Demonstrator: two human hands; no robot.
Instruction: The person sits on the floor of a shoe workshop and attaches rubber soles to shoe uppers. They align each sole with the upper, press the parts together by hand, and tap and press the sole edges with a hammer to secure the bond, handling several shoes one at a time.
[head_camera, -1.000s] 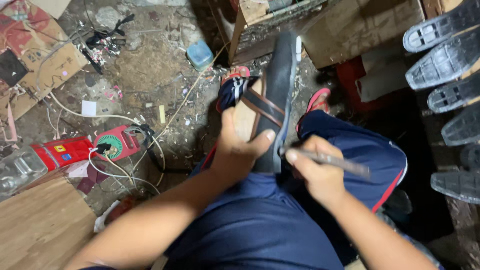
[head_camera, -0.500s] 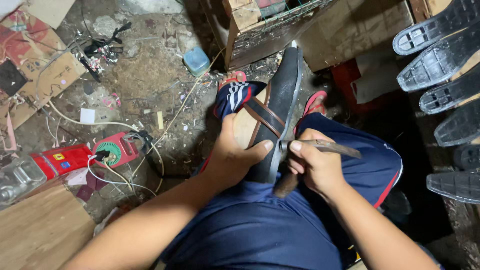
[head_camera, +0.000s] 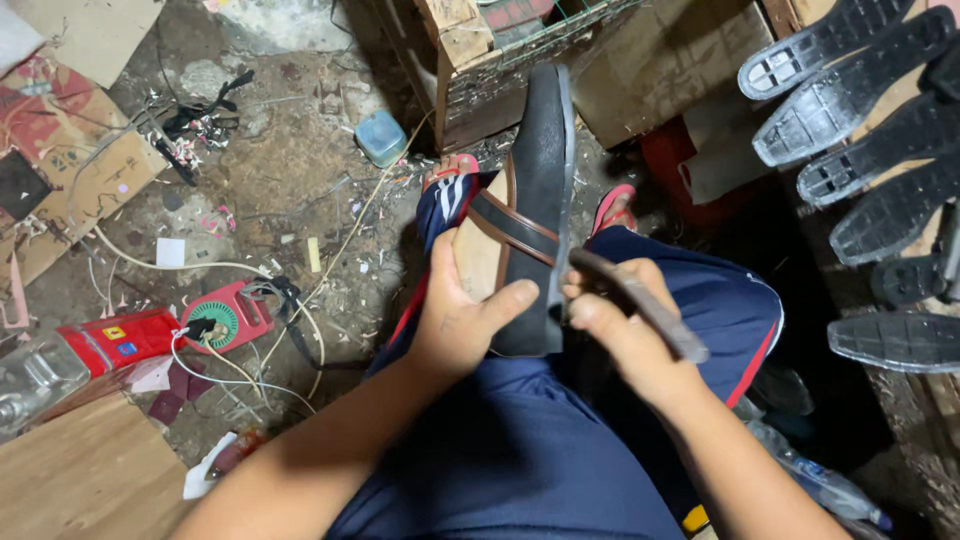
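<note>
My left hand (head_camera: 462, 322) is wrapped around the lower end of a black sandal (head_camera: 537, 200) with a brown strap, thumb stretched across its dark sole and fingers curled behind, holding it upright over my lap in front of my knees. My right hand (head_camera: 618, 322) is closed in a fist around a thin dark tool (head_camera: 640, 302), wrist bent inward so its tip meets the sandal's edge just below the strap.

Dim overhead light, deep shadow at right; sharp centre, slight edge distortion.
</note>
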